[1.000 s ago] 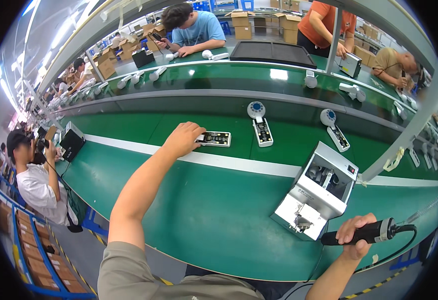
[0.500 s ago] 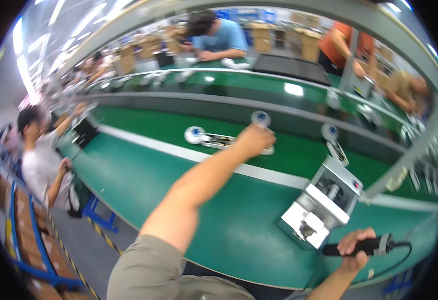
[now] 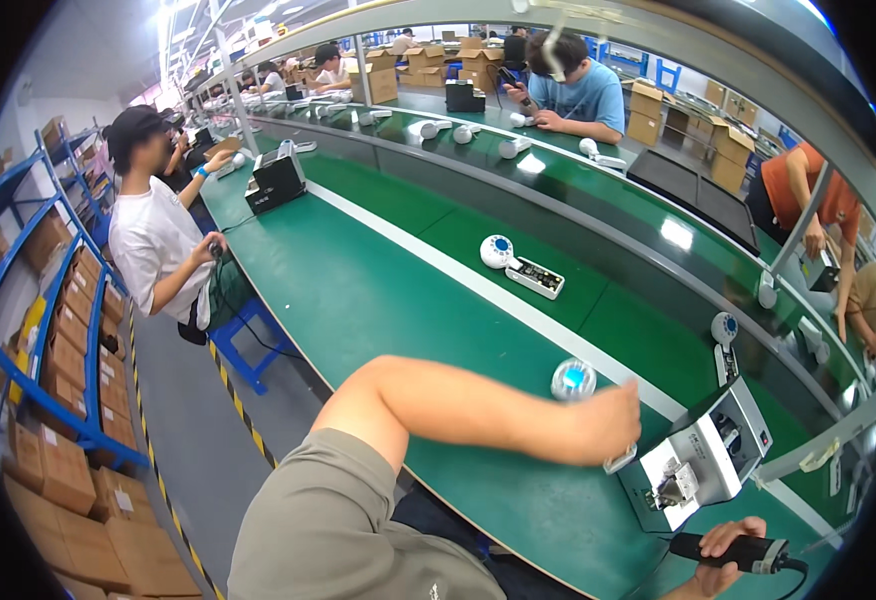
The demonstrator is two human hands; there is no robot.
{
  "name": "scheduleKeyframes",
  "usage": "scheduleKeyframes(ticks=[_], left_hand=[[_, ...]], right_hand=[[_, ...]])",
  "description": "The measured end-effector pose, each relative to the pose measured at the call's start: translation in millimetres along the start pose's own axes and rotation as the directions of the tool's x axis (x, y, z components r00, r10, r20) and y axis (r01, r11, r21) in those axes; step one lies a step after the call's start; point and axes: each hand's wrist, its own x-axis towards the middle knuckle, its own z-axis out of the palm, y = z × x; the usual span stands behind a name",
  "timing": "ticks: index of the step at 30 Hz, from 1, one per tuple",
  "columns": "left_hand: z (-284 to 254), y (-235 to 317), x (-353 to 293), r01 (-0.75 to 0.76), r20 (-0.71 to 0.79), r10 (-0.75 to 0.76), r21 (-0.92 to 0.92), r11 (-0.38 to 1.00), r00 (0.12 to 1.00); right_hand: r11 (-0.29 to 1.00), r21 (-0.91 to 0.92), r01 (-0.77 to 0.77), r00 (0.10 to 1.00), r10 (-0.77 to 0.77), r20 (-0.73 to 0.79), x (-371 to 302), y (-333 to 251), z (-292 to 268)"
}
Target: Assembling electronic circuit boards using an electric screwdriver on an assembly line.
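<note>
One green tabletop (image 3: 388,290) spans the view; its near edge is partly hidden by the wearer's left arm (image 3: 478,405) and grey sleeve (image 3: 323,500). Beyond a white strip (image 3: 438,265) runs a green belt (image 3: 618,300). A blue rack (image 3: 123,455) of cartons stands on the left, cut off by the dark rim. Beside it a co-worker (image 3: 158,245) in a white shirt stands at the far end; what that person's raised hand holds is hard to make out.

At right on the tabletop sits a metal-faced machine (image 3: 708,430), tilted in view. Its upper corner covers the lower part of an outer unit (image 3: 725,330) on the belt. A second unit, the belt unit (image 3: 533,275), lies there in full view, round head to the left, circuit board exposed.

The held unit (image 3: 574,380) is over the tabletop, just left of the machine. Its round head, with a bright blue patch, shows above the forearm; a white end shows below; the middle is covered.

A black tool (image 3: 758,553) lies in the right hand (image 3: 728,545), fingers wrapped round its barrel; its cable leaves at the lower right.

The left hand (image 3: 608,420) is blurred, curled closed over the held unit. Its fingertips cannot be seen.
</note>
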Motion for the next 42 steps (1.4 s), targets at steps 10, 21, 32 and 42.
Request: scheduleKeyframes(ticks=[10, 21, 32, 42], left_hand=[[-4, 42, -61, -0.18, -0.318, 0.034, -0.443, 0.878, 0.947], [-6, 39, -83, -0.133, -0.195, 0.013, -0.618, 0.775, 0.981], [-7, 35, -80, -0.135, -0.199, 0.003, -0.653, 0.745, 0.98], [-5, 32, -79, -0.108, -0.145, 0.012, -0.678, 0.727, 0.989]], right_hand=[[0.978, -0.196, -0.077, 0.996, 0.068, -0.055, 0, -7, -15], [0.97, -0.235, 0.068, 0.993, -0.089, -0.08, 36, -45, 85], [0.9, -0.416, 0.13, 0.986, -0.161, -0.04, 69, 2, 93], [0.982, -0.186, -0.035, 0.99, 0.009, -0.143, 69, 15, 110]])
